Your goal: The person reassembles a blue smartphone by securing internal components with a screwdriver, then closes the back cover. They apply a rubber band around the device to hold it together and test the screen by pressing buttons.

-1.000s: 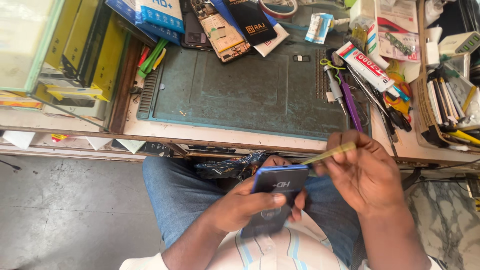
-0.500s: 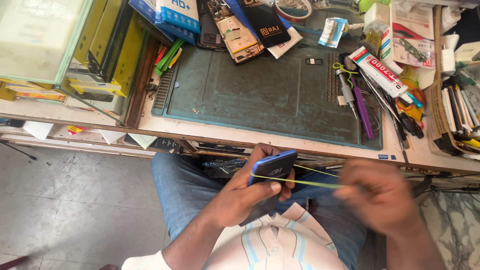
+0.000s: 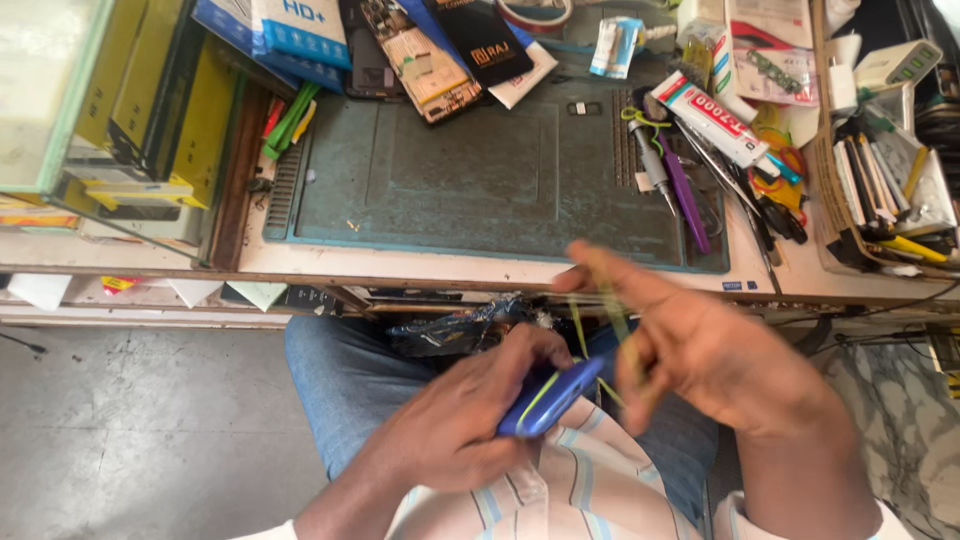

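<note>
Since half a second ago, the right hand [image 3: 720, 350] has swung up toward the near edge of the workbench [image 3: 480, 272], stretching the yellow-green rubber band [image 3: 580, 330] upward instead of pulling it sideways across the phone. The blue phone [image 3: 550, 398] sits over the lap, below that near edge, tilted with its long axis running from lower left up to the right. The left hand [image 3: 460, 420] is clamped around its lower end and is the nearer one; the right hand's blurred fingers [image 3: 610, 275] are hooked in the band, just beside the phone's upper end.
</note>
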